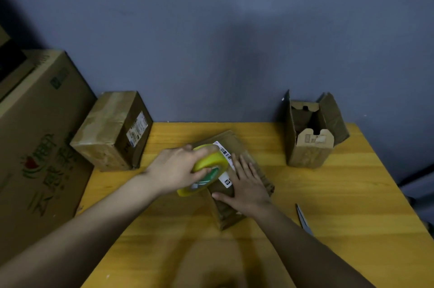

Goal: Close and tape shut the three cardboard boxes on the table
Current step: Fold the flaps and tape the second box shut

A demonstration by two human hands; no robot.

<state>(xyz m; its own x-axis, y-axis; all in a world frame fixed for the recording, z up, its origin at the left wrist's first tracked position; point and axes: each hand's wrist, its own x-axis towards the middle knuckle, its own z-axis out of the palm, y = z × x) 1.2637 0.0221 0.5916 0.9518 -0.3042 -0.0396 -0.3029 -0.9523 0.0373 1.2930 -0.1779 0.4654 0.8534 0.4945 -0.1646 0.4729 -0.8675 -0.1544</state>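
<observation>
A small closed cardboard box (258, 170) with a white label lies in the middle of the yellow wooden table (352, 193). My right hand (246, 184) presses flat on its top, fingers straight. My left hand (178, 167) grips a yellow tape roll (207, 167) held over the box's left side. A taped-up box (110, 130) stands at the table's back left corner. At the back right stands a third box (310, 132), upright, with its flaps open.
Scissors (304, 219) lie on the table to the right of my right forearm. A large printed carton (40, 137) stands off the table's left edge. A grey-blue wall runs behind the table.
</observation>
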